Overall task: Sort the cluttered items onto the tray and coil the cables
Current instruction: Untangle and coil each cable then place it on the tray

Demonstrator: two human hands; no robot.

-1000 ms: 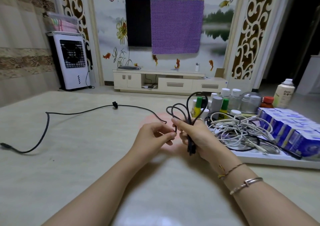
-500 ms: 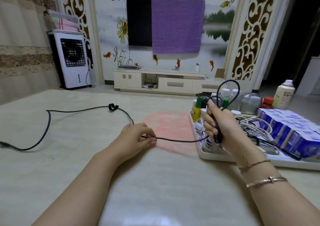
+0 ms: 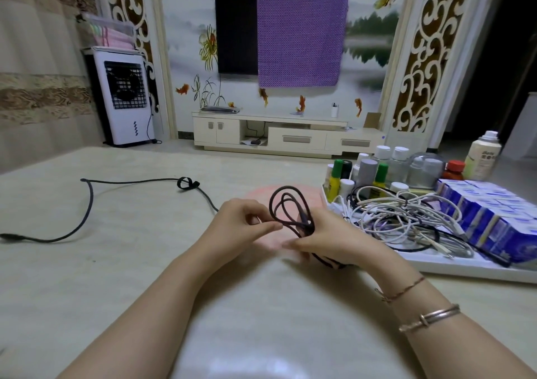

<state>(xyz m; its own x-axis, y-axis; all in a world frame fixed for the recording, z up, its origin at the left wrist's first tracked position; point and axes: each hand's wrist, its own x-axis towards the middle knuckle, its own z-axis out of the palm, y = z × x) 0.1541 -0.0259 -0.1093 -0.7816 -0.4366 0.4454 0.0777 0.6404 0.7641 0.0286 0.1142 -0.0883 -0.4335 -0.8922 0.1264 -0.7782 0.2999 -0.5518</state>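
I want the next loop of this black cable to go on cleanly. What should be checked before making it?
1. Loops already made are held by the right hand: ok, its fingers curl round the coil.
2. Left hand pinches the cable at the coil: ok.
3. Uncoiled length of black cable lies free on the table: ok, nothing rests on it.
4. Strap on that cable may snag: cannot tell.
5. Space on the tray for the finished coil: not ok, white cables and boxes crowd it.
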